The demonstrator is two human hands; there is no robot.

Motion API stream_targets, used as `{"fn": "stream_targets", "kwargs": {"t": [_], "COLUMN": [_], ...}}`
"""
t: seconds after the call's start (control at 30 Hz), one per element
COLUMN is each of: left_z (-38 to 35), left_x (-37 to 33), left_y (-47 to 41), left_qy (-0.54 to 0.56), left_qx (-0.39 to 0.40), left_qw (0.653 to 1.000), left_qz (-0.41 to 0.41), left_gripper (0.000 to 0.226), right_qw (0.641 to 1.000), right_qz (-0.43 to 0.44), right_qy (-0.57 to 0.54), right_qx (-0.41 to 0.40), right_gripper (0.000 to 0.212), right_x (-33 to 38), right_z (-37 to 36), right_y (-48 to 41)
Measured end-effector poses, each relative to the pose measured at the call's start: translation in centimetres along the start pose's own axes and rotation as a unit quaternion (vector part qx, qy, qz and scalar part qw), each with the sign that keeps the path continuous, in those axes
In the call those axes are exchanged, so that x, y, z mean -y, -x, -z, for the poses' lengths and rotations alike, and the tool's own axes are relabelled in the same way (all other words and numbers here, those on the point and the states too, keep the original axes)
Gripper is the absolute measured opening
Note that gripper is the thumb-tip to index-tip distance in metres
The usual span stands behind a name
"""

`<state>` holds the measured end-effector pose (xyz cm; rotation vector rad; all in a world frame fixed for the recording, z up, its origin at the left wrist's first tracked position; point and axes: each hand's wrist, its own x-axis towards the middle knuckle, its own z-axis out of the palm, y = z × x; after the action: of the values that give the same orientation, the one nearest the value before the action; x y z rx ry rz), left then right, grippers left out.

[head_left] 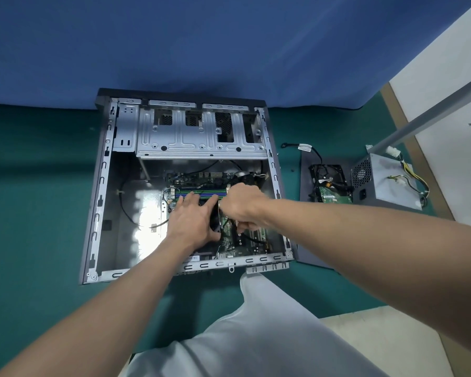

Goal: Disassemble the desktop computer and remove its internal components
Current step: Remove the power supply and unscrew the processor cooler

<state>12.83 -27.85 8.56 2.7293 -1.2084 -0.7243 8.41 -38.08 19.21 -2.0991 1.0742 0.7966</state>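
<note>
One blue cloth [229, 36] hangs behind a green-covered surface [38, 186], and on that surface the desktop computer case [101, 186] lies on its side with the open face up. Its steel drive cage [199, 137] spans the far end and shows vacant bays. To the right of the case, a grey side panel [305, 186] lies flat, with the grey power supply [392, 183] just beyond it, its yellow and black leads trailing to the right. A hard drive [332, 186] rests on the panel, circuit board visible, with black cables draped over it. Inside the case, the green motherboard [234, 246] sits in the near right part of the floor. Both bare forearms reach in over it, above a knee in white trousers [269, 336]. The left hand [193, 221] rests with a released grip, fingers straight and spread across the black cooler [214, 219], fingertips near the memory slots [201, 192]. The right hand [242, 205] has its fingers curled under, close beside a black cable [253, 240]; whether this grip actually holds anything cannot be told.
</note>
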Motion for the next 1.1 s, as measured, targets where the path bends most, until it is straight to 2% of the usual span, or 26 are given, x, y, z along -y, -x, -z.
{"fn": "stream_targets", "kwargs": {"t": [0.03,0.07,0.1,0.13,0.17,0.2,0.23,0.27,0.3,0.33,0.37,0.4,0.47,0.5,0.57,0.6,0.63,0.67,0.7,0.77,0.83,0.87,0.97,1.0,1.03,1.1], "left_z": [0.0,0.1,0.1,0.0,0.1,0.1,0.0,0.0,0.0,0.0,0.0,0.0,0.0,0.0,0.0,0.0,0.0,0.0,0.0,0.0,0.0,0.0,-0.2,-0.2,-0.3,-0.3], "left_x": [0.0,0.0,0.0,0.0,0.0,0.0,0.0,-0.1,-0.1,-0.1,-0.1,-0.1,0.0,0.0,0.0,0.0,-0.1,-0.1,-0.1,0.0,0.0,0.0,-0.1,-0.1,-0.1,0.0], "left_y": [0.0,0.0,0.0,0.0,-0.1,-0.2,-0.2,-0.2,-0.2,-0.2,-0.2,-0.2,-0.1,-0.1,-0.1,-0.1,-0.1,0.0,0.0,0.0,-0.1,-0.2,-0.1,-0.2,-0.2,-0.2], "left_qy": [-0.002,-0.003,-0.003,-0.003,-0.004,-0.005,-0.005,-0.004,-0.005,-0.007,-0.008,-0.006,-0.001,-0.001,-0.002,-0.003,-0.003,-0.002,0.001,0.003,0.0,-0.002,0.0,0.002,0.003,0.004], "left_qx": [0.0,0.0,0.0,0.001,0.003,0.007,0.011,0.013,0.012,0.01,0.008,0.008,0.008,0.008,0.008,0.008,0.008,0.008,0.007,0.007,0.011,0.013,0.013,0.011,0.008,0.009], "left_qw": [1.0,1.0,1.0,1.0,1.0,1.0,1.0,1.0,1.0,1.0,1.0,1.0,1.0,1.0,1.0,1.0,1.0,1.0,1.0,1.0,1.0,1.0,1.0,1.0,1.0,1.0], "left_qz": [0.0,-0.001,-0.002,-0.004,-0.006,-0.006,-0.005,-0.003,-0.003,-0.004,-0.005,-0.004,-0.001,-0.001,-0.002,-0.002,-0.001,0.001,0.002,0.002,0.0,-0.001,0.002,0.002,0.0,0.0], "left_gripper": [0.098,0.099,0.1,0.1,0.1,0.1,0.1,0.1,0.099,0.098,0.098,0.098,0.099,0.099,0.101,0.102,0.103,0.104,0.104,0.103,0.102,0.1,0.089,0.085,0.082,0.087], "right_qw": [0.998,0.996,0.997,0.992,0.972,0.935,0.889,0.826,0.761,0.714,0.706,0.73,0.834,0.885,0.967,0.993,1.0,0.998,0.997,0.993,0.948,0.902,0.708,0.677,0.676,0.725], "right_qz": [-0.041,-0.042,-0.007,0.05,0.104,0.147,0.179,0.228,0.28,0.322,0.343,0.345,0.31,0.275,0.164,0.087,0.016,-0.027,-0.035,0.031,0.145,0.214,0.392,0.415,0.411,0.396], "right_qy": [-0.042,-0.041,-0.001,0.085,0.2,0.318,0.422,0.515,0.584,0.62,0.619,0.588,0.456,0.375,0.194,0.085,-0.005,-0.043,-0.027,0.107,0.283,0.375,0.587,0.608,0.611,0.562], "right_qx": [0.03,0.059,0.079,0.08,0.066,0.045,0.012,-0.018,-0.035,-0.041,-0.04,-0.035,-0.018,-0.01,-0.009,-0.001,0.016,0.038,0.056,0.043,-0.002,-0.017,-0.02,-0.019,-0.023,-0.045], "right_gripper": [0.021,0.02,0.021,0.02,0.014,0.012,0.02,0.025,0.027,0.028,0.027,0.024,0.011,0.011,0.027,0.03,0.029,0.026,0.024,0.019,0.015,0.011,0.025,0.026,0.026,0.024], "right_x": [0.2,0.2,0.2,0.2,0.1,0.0,-0.3,-0.6,-0.9,-1.2,-1.4,-1.4,-1.3,-1.1,-1.0,-0.9,-0.7,-0.5,-0.4,-0.2,-0.1,-0.2,-0.9,-1.2,-1.4,-1.4], "right_z": [0.2,0.4,0.5,0.4,0.3,0.2,-0.1,-0.3,-0.4,-0.4,-0.3,0.0,0.6,0.7,0.6,0.6,0.5,0.5,0.6,0.4,0.2,0.0,-1.2,-1.5,-1.7,-1.6], "right_y": [0.3,0.4,0.5,0.6,1.0,1.4,1.6,1.6,1.6,1.5,1.4,1.2,1.0,0.9,0.4,0.2,0.1,0.2,0.3,0.4,1.2,1.6,1.9,1.9,1.8,1.8]}}
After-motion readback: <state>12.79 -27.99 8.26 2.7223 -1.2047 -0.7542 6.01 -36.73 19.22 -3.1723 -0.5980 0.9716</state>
